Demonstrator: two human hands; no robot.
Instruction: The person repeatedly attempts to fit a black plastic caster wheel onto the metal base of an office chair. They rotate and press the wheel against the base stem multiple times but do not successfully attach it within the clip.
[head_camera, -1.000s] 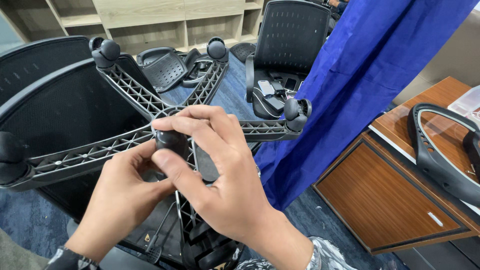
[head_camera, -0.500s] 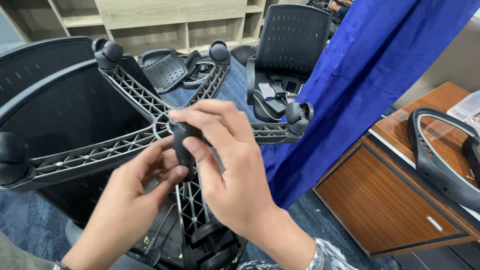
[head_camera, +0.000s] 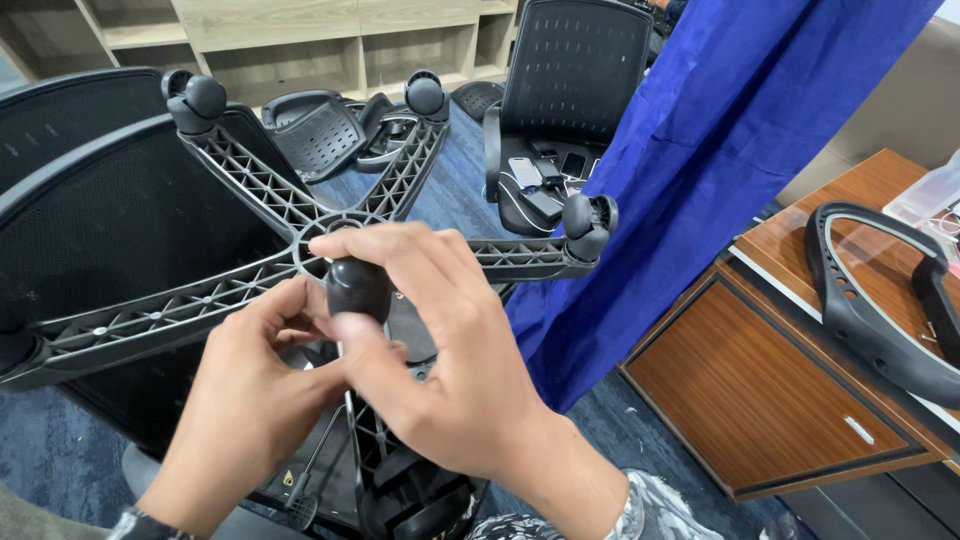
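Note:
A black five-armed plastic chair base (head_camera: 250, 185) lies upside down in front of me, its ribbed arms spreading outward with black casters (head_camera: 588, 222) on the far ends. Over its hub I hold a loose black caster wheel (head_camera: 358, 288). My right hand (head_camera: 440, 370) wraps over the wheel from the right, fingers above and thumb below. My left hand (head_camera: 250, 395) pinches it from the left with fingers and thumb. The near arm of the base runs down under my hands, mostly hidden.
A black mesh chair back (head_camera: 110, 230) lies under the base at left. An assembled mesh office chair (head_camera: 575, 70) with phones on its seat stands behind. A blue cloth (head_camera: 720, 160) hangs at right. A wooden cabinet (head_camera: 780, 390) carries a black plastic frame (head_camera: 870, 310). Wooden shelves (head_camera: 290, 40) line the back.
Both hands have turned the caster wheel between them; it now sits upright with its rounded side toward me. My left fingers have closed back onto it. The view shifted slightly.

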